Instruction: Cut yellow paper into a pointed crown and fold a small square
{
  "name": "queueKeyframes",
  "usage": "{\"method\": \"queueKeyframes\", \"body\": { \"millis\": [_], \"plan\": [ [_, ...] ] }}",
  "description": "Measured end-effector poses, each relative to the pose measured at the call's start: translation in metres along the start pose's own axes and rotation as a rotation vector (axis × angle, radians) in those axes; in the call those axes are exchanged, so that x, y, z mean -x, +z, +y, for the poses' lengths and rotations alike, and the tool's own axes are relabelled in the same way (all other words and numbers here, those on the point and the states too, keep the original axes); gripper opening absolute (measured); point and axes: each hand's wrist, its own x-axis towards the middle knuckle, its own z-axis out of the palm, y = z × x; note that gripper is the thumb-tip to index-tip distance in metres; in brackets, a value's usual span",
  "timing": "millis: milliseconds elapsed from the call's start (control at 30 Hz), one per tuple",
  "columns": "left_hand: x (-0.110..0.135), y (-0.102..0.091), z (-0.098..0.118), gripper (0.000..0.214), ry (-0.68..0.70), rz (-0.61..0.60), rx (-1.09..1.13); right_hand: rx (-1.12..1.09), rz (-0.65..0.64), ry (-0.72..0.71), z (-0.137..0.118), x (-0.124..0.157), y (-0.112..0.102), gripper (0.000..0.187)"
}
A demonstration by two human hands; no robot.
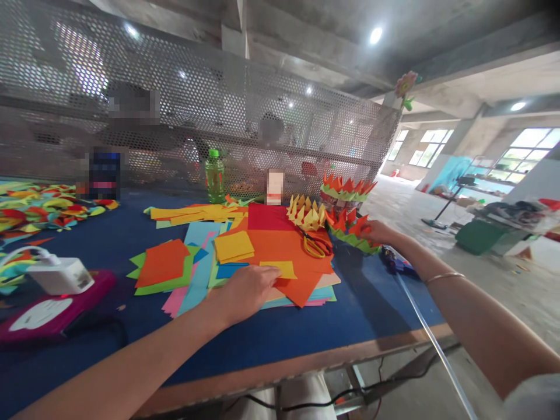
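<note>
Near the front edge of the surface (271, 337), the left hand (245, 293) lies over a yellow sheet (285, 270), perhaps steadying it; toward the right edge, the right hand (380, 232) touches spiky paper (346, 230). Neither grip's closure shows.

A blue-topped desk (262, 338) with a brown near edge (262, 373) bears coloured sheets (271, 248) in the middle, a paper stack (161, 265) to their left, a green-capped bottle (214, 181) on the far side, a paper heap (48, 211) far left, a magenta power strip (79, 307) near left and a spiked paper band (350, 237) at right
</note>
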Motion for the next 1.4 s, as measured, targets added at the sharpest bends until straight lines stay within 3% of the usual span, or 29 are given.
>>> {"method": "queueKeyframes", "body": {
  "millis": [567, 1133, 1400],
  "plan": [
    [0.001, 0.002, -0.002, 0.032, 0.014, 0.0, -0.012, 0.021, -0.032, 0.006, -0.005, 0.0, -0.004, 0.007],
    [0.001, 0.002, -0.002, 0.032, 0.019, -0.003, -0.023, 0.033, -0.078, 0.094, -0.014, -0.002, -0.001, 0.014],
    [0.0, 0.0, -0.001, 0.031, 0.017, -0.002, -0.014, 0.03, -0.096, 0.057, -0.02, 0.001, -0.006, 0.014]
  ]
}}
